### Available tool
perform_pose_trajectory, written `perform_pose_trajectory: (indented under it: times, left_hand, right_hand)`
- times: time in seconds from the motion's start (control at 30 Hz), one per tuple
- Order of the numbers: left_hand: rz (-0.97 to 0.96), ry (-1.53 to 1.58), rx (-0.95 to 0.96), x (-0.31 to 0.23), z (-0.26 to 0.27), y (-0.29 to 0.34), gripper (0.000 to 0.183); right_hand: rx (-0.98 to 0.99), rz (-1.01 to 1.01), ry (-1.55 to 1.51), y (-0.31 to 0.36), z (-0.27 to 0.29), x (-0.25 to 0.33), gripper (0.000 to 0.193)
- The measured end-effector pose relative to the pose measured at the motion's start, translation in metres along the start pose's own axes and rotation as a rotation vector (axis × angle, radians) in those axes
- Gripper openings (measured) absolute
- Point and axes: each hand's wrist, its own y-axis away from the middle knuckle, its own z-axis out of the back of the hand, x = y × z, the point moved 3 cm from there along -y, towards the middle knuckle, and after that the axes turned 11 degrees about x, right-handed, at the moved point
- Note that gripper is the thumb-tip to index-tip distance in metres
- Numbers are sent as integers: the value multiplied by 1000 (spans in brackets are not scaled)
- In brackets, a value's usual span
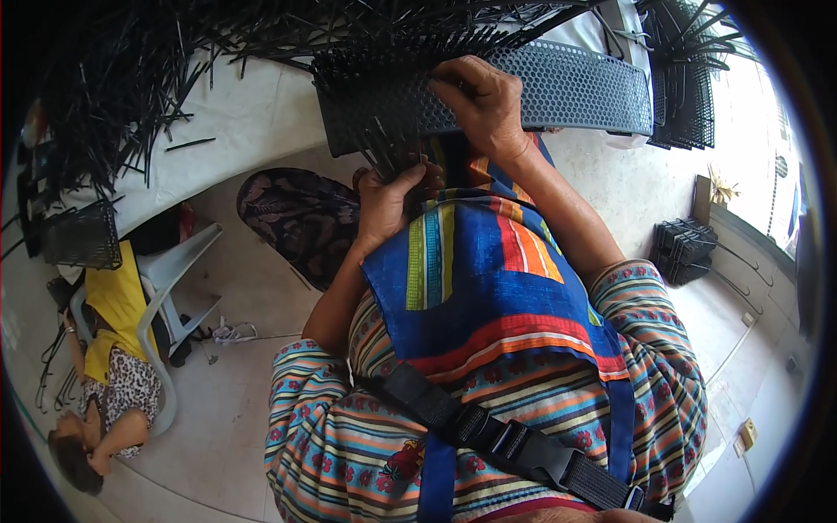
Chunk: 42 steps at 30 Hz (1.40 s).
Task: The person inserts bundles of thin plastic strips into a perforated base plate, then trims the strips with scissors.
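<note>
Left hand [384,202]: closed, fingers wrapped round the lower part of a bundle [377,146] of thin black strips, thumb lying across the near side. Strips fan up and leftward out of the grip, in front of the panel's dark left part. Count not readable; they overlap.

Right hand [486,100]: half closed, back of hand up, fingers curled. Thumb and index tips are close together at the face of the panel [567,85], near its upper edge. Cannot tell whether the tips meet, or whether a strip sits between them. Right hand is higher in view than left, and to its right; the two are apart.

Panel: long, dark grey, perforated, lying crosswise at the near side of the table [261,109]. Right part shows bare holes; left part is dark, with a dense row of black strip ends [392,54] bristling along the top. Bend of its outline may be partly lens.

Table: white cover; large tangled pile [83,87] of black strips at left, one loose strip [190,144] lying apart from it.

Nearer: blue apron [471,270] with coloured stripes, below both hands.

Left side: seated person in a yellow top [113,318], beside a pale chair [166,296].
</note>
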Motion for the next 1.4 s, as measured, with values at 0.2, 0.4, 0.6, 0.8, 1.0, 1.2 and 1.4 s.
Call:
perform_pose_trajectory:
  times: [0.2,0.4,0.6,0.8,1.0,1.2,1.4]
  left_hand:
    - [74,66,5,2,8,-6,15]
    - [89,12,94,2,3,-4,15]
    - [99,60,114,0,-7,1,15]
    - [42,-93,119,-2,-13,2,17]
    - [87,61,51,8,7,-1,21]
    - [93,-171,165,19,-1,7,20]
    - [83,-68,154,7,-8,3,21]
  right_hand:
    - [282,-201,14,2,-6,-7,18]
    - [412,-356,-254,18,-20,-12,21]
    - [498,-612,-637,22,-24,-9,16]
    - [537,-662,-748,28,-19,-14,11]
    - [-61,-409,-740,17,16,-18,6]
    - [-210,-132,-480,4,23,-21,10]
    - [-207,-47,-366,5,25,-17,14]
